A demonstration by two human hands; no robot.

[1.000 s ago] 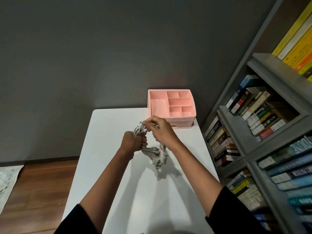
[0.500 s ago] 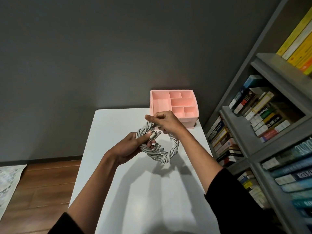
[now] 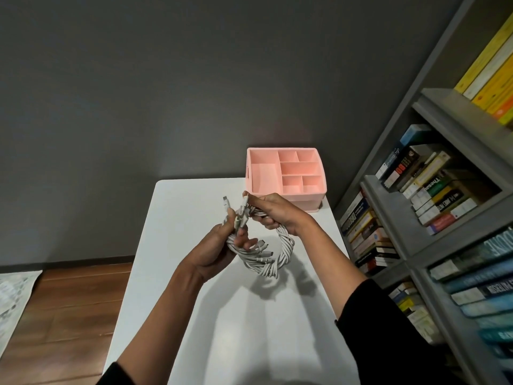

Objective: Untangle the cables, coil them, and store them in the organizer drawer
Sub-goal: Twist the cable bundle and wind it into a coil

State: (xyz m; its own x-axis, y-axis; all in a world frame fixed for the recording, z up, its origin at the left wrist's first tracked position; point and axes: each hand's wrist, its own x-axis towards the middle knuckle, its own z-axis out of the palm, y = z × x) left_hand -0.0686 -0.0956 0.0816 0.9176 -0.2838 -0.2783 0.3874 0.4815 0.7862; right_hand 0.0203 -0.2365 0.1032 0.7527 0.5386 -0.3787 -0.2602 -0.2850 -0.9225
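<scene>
A bundle of white cables (image 3: 273, 259), twisted into a thick ring, hangs in the air above the white table (image 3: 194, 207). My left hand (image 3: 219, 248) grips the ring's left side, with several plug ends sticking up above its fingers. My right hand (image 3: 273, 211) grips the top right of the ring and pinches a plug end near its fingertips. The pink organizer (image 3: 286, 176) stands at the table's far right corner, its top compartments open and showing nothing inside; its drawer front faces me and is shut.
A grey bookshelf (image 3: 433, 201) full of books runs along the right side, close to the table. A dark wall stands behind the table. Wooden floor (image 3: 63, 307) and a pale mat's edge lie to the left.
The bunched cables have opened into a round ring held between both hands. My left hand turned palm up and dropped slightly; several plug ends now stick up above it.
</scene>
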